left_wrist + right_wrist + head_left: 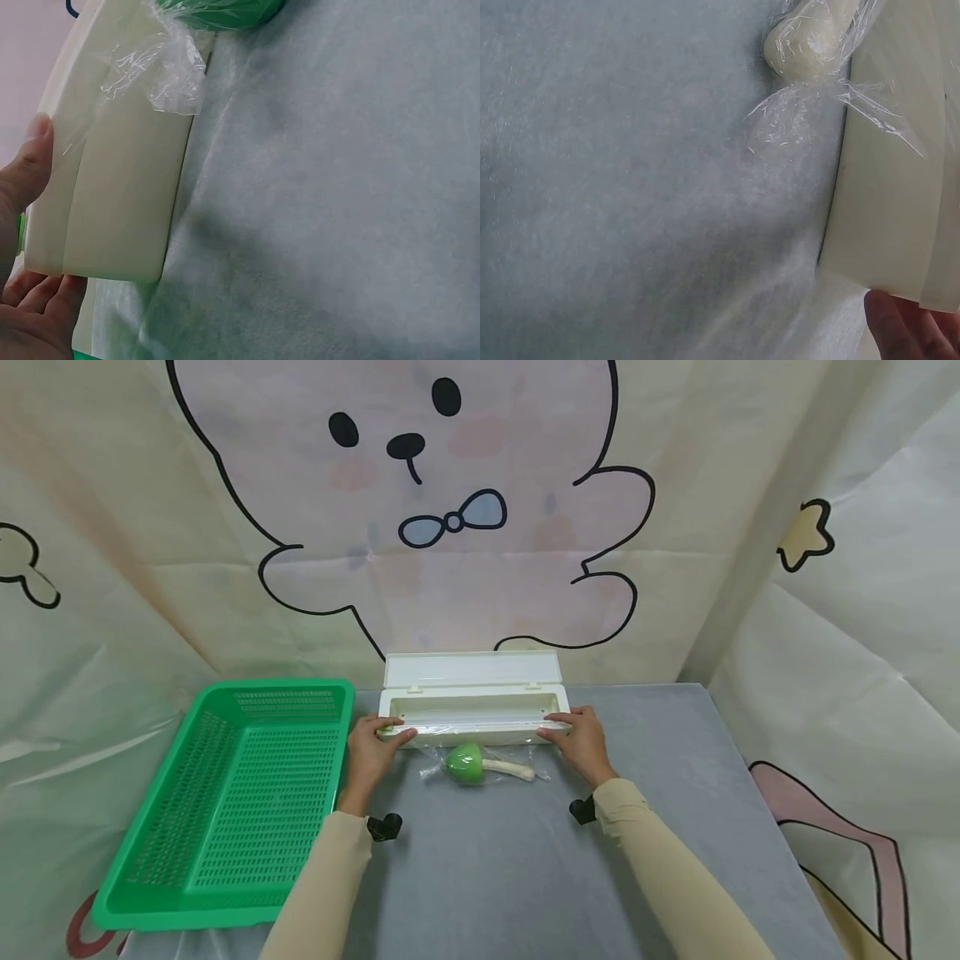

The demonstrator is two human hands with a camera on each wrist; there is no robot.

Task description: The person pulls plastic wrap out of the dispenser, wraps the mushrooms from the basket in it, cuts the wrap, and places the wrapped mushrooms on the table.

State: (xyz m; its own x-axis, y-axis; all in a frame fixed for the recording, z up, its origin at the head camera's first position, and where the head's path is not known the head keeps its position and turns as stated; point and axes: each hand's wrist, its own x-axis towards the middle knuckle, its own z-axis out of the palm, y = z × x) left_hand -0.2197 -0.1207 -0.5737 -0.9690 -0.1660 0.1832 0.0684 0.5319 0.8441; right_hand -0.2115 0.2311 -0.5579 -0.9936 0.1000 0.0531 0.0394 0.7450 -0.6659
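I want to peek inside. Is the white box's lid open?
Open: the white box's lid stands tipped back, showing the trough inside.

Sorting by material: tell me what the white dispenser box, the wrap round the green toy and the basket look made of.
White dispenser box: smooth, matte moulded plastic, probably. Wrap: thin clear film, glossy and crinkled. Green basket: rigid plastic, perforated mesh walls.

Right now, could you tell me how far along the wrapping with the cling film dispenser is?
The green toy already lies wrapped in film before the open cling film dispenser. In hand: the left hand and right hand grip the dispenser's ends. Film still runs into the dispenser, uncut; the green basket holds nothing.
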